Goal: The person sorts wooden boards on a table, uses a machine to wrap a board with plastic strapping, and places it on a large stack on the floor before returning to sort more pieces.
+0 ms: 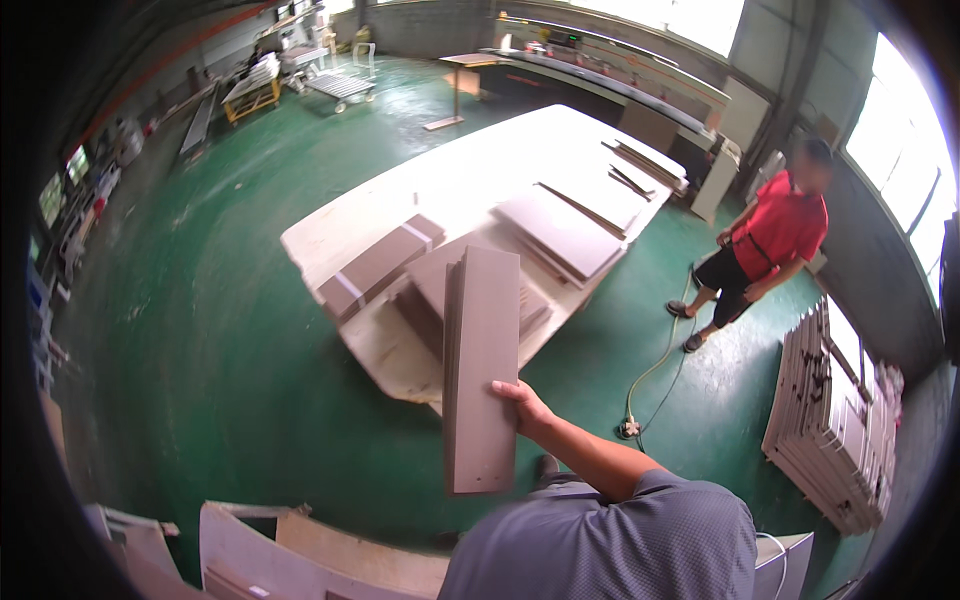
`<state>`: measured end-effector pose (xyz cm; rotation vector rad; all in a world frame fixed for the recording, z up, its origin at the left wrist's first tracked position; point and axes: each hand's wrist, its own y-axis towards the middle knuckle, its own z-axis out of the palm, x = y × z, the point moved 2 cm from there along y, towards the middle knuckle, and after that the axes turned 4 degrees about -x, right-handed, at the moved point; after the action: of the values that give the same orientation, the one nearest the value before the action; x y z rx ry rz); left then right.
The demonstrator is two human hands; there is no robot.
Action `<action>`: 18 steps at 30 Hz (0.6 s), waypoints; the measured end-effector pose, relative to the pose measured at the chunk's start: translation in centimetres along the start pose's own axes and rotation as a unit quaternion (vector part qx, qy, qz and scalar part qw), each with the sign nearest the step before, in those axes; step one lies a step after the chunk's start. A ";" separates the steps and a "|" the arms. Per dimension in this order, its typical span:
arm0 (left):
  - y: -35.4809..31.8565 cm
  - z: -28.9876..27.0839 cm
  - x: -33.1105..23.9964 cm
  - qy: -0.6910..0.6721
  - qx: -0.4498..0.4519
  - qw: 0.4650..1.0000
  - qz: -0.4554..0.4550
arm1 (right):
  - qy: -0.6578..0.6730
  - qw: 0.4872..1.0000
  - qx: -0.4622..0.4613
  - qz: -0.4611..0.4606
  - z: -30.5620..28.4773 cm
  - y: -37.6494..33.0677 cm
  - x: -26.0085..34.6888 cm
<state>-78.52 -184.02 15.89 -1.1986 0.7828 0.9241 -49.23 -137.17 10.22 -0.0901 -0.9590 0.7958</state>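
Right hand (520, 402) gripped upright board (481, 370) by its right edge | left hand unseen | table (330, 235) edge beyond | green floor (210, 340) open leftward

A single head-worn fisheye view looks steeply down from above the person's shoulder, close over the fingers (508, 389) gripping a long brownish-grey board (482, 370) (edges bending outward), the green workshop floor (230, 330) far beyond those fingers.
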 end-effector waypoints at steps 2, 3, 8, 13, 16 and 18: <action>-5.5 7.4 3.6 -0.003 0.047 0.999 -0.023 | 0.014 1.000 -0.011 -0.022 -7.8 -0.2 5.5; -7.7 11.2 5.3 -0.007 0.077 0.996 -0.039 | 0.020 0.999 -0.018 -0.033 -11.9 -0.4 8.5; -15.4 30.1 14.8 0.008 0.229 0.963 -0.141 | 0.038 0.975 -0.157 -0.150 -29.9 -5.6 21.4; -18.9 52.5 25.9 0.016 0.389 0.884 -0.259 | 0.084 0.934 -0.231 -0.259 -43.1 -8.0 32.9; -23.0 67.0 32.8 0.037 0.434 0.840 -0.323 | 0.036 0.910 -0.286 -0.299 -50.2 -7.9 39.1; -26.8 77.1 35.7 0.041 0.478 0.799 -0.363 | 0.040 0.898 -0.297 -0.322 -54.5 -6.8 42.6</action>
<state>-37.20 -105.23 10.77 -0.5151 0.6299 -0.2062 9.68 -100.20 10.33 -0.3131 -1.0405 -0.1302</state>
